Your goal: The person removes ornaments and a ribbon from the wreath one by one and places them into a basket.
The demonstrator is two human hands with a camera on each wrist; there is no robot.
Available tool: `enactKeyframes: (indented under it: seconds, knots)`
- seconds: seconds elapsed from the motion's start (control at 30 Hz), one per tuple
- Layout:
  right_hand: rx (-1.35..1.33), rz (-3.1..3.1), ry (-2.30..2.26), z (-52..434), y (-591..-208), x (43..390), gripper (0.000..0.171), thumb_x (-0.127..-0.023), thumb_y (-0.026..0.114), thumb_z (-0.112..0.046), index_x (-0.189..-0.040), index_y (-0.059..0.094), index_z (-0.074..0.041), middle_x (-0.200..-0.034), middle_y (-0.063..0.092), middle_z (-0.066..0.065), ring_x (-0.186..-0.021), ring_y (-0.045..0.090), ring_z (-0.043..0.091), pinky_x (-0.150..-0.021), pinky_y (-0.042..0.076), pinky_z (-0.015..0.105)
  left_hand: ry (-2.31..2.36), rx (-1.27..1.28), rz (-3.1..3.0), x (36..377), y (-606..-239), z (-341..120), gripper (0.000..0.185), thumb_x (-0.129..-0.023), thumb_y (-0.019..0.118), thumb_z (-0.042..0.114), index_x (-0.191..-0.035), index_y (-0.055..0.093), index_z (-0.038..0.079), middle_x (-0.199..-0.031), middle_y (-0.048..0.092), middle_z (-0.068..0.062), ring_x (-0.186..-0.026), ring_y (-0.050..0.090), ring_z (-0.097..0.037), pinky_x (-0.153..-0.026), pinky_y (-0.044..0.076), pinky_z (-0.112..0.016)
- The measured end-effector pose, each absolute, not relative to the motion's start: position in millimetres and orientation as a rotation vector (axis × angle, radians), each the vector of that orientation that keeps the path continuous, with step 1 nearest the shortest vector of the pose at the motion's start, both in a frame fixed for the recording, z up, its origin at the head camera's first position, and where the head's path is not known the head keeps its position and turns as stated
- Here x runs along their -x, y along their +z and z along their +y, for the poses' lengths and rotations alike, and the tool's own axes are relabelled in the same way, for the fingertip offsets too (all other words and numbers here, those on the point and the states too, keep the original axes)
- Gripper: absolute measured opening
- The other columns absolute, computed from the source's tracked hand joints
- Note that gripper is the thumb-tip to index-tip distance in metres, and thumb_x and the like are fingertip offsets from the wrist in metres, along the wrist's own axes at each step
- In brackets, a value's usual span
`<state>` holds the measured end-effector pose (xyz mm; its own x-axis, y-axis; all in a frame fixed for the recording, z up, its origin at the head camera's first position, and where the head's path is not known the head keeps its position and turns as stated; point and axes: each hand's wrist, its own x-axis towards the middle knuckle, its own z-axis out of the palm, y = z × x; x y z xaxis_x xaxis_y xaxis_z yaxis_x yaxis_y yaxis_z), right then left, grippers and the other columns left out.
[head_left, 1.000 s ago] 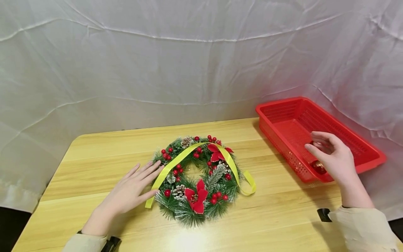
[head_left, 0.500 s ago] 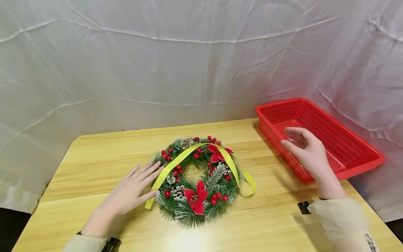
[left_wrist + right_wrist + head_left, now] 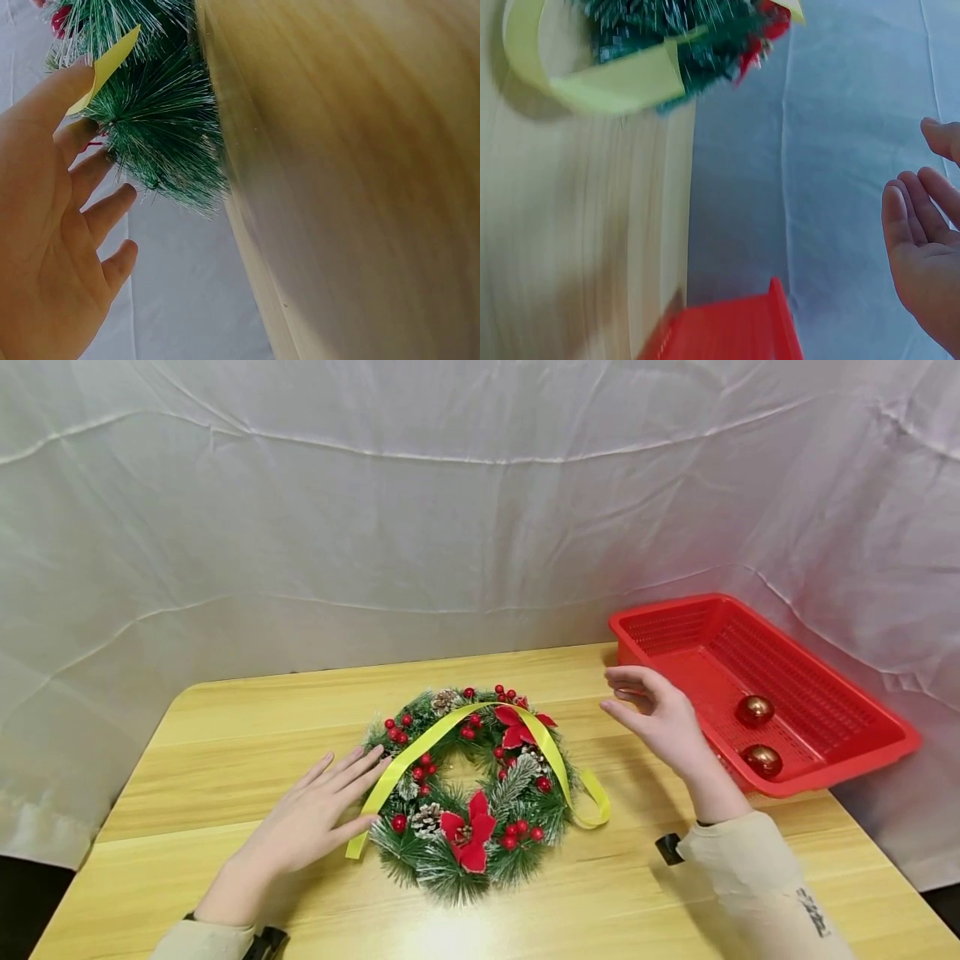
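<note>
A green wreath with red berries, pine cones and red cloth flowers lies flat on the table. Draped across its top is a yellow ribbon, one end curling onto the wood at the right. My left hand has its fingers spread at the wreath's left edge, touching the ribbon's left end. In the left wrist view, these fingers are stretched out beside the pine needles. My right hand, loosely bent and holding nothing, hovers between the wreath and the red basket. The right wrist view shows its bare palm.
Two shiny copper-coloured balls lie in the basket's near end. The basket stands at the table's right back corner. A pale cloth backdrop hangs right behind the table.
My right hand has moved left, from over the basket towards the wreath, bringing both balls into view. The left hand, wreath and ribbon have stayed where they were.
</note>
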<state>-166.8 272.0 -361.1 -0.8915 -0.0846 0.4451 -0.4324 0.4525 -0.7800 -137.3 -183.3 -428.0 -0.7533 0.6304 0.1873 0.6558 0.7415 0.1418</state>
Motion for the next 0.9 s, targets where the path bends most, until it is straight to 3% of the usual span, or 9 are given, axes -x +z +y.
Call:
enactKeyframes:
  seconds: [0.33,0.53,0.67,0.9]
  knots:
    - [-0.608,-2.344,1.552,231.9,-371.7,179.1,0.041,-0.082,0.071,0.004,-0.120,0.058,0.007,-0.117,0.061,0.021,-0.109,0.057,0.033,-0.094,0.048,0.031,-0.295,1.042,-2.814,137.5,-428.9,-183.8,0.069,-0.096,0.046,0.054,-0.153,0.024,0.024,-0.158,0.020,0.004,-0.142,0.024,-0.025,-0.117,0.003,-0.042]
    - [-0.606,-2.418,1.604,210.5,-377.0,182.5,0.041,-0.083,0.072,0.002,-0.121,0.057,0.007,-0.116,0.061,0.017,-0.108,0.057,0.029,-0.094,0.049,0.033,-0.297,1.061,-2.780,137.0,-429.9,-183.9,0.068,-0.096,0.048,0.051,-0.153,0.026,0.021,-0.157,0.023,0.000,-0.140,0.026,-0.029,-0.117,-0.002,-0.037]
    - [-0.615,-2.459,1.611,199.9,-382.2,186.0,0.042,-0.084,0.071,0.001,-0.122,0.056,0.007,-0.118,0.059,0.021,-0.109,0.057,0.034,-0.095,0.048,0.038,-0.304,1.066,-2.771,136.7,-429.4,-183.4,0.068,-0.096,0.049,0.051,-0.153,0.026,0.020,-0.157,0.024,0.000,-0.140,0.027,-0.030,-0.116,-0.005,-0.033]
    - [-0.621,-2.534,1.557,190.0,-388.6,192.8,0.044,-0.085,0.071,-0.002,-0.125,0.055,0.007,-0.122,0.058,0.024,-0.111,0.056,0.037,-0.095,0.048,0.044,-0.315,1.049,-2.795,136.9,-429.1,-183.5,0.069,-0.096,0.048,0.052,-0.153,0.025,0.022,-0.157,0.022,0.002,-0.141,0.025,-0.027,-0.117,-0.001,-0.038]
